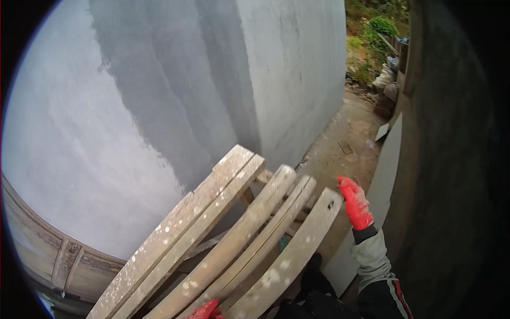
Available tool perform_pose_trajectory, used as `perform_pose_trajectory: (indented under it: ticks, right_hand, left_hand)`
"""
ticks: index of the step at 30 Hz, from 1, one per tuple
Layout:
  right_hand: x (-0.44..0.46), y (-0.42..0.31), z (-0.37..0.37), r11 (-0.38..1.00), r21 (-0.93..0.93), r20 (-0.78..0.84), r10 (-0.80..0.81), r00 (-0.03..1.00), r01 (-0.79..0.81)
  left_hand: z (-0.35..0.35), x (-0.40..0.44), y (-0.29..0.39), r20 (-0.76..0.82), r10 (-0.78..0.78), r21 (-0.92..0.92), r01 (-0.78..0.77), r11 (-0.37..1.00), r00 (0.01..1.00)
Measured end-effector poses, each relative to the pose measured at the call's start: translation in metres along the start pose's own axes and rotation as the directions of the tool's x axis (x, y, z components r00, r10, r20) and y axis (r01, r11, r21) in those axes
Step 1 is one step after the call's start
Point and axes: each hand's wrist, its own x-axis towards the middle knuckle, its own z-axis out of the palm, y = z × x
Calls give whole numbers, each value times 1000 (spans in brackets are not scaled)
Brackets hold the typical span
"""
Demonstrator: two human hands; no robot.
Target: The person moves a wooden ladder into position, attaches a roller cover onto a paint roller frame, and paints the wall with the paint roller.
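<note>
A weathered wooden platform runs from the bottom edge toward the middle. It has a paint-spattered plank (175,226) on the left, rounded poles (239,236) in the middle and a flat plank (289,260) with a hole near its end on the right. My right hand (355,204), in a dusty red glove, is at the far end of the right plank, fingers stretched and close together; its thumb is hidden. At the bottom edge my left hand (206,310), also red-gloved, is closed at the poles. Most of that hand is cut off.
A grey plastered wall (175,69) with darker patches stands behind the platform. A narrow concrete path (342,143) leads past its corner to plants (380,32) and piled sacks (385,77). A pale board (388,165) lies along the dark right wall (446,159). Carved wood (69,260) is at lower left.
</note>
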Motion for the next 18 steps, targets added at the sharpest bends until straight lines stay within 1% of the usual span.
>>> perform_pose_trajectory:
  ticks: [1, 2, 4, 5, 6, 8, 9, 10, 11, 12, 14, 15, 16, 18]
  right_hand:
    - [11, -10, 1, 990, -102, 190, -75, 979, 95]
    - [22, -17, 1, 962, -177, 373, -132, 919, 210]
    - [36, -13, 0, 957, -59, 570, -201, 797, 284]
    - [36, -3, -4, 997, -56, 631, -1, 776, 47]
    - [35, 7, -8, 978, -75, 687, 190, 701, -193]
    - [40, 11, -8, 996, 16, 703, 53, 710, -91]
    - [45, 11, -8, 995, 25, 700, 52, 713, -97]
    - [49, 8, -7, 999, 34, 725, -21, 689, -5]
    - [51, 8, -6, 995, 44, 746, -90, 660, 86]
    - [52, 10, -6, 995, 52, 738, -92, 669, 80]
    - [53, 14, -8, 971, 92, 717, -217, 663, 219]
    - [52, 16, -10, 983, 66, 747, -164, 645, 174]
    - [52, 16, -10, 981, 65, 728, -173, 663, 184]
    - [52, 16, -10, 976, 104, 742, -203, 639, 189]
  left_hand:
    - [9, 13, 21, -78, -32, -81, 25, 996, 996]
    - [19, 27, 40, -90, -46, -72, 39, 997, 995]
    - [40, 65, 70, -75, 87, -129, -96, 987, 993]
    - [49, 85, 83, -98, 209, -22, -212, 977, 973]
    - [60, 104, 93, -103, 330, 84, -323, 943, 938]
    - [82, 138, 109, -71, 364, 106, -356, 929, 929]
    - [94, 151, 113, -39, 388, 126, -381, 916, 921]
    - [108, 164, 114, -31, 389, 138, -381, 914, 921]
    - [121, 177, 115, 0, 424, 157, -418, 895, 906]
    - [130, 188, 119, 32, 460, 173, -458, 872, 887]
    - [140, 205, 132, 52, 495, 202, -494, 846, 867]
    - [144, 213, 138, 60, 526, 221, -525, 822, 848]
    - [148, 220, 142, 72, 547, 223, -548, 806, 834]
    - [157, 230, 145, 59, 543, 259, -538, 802, 838]
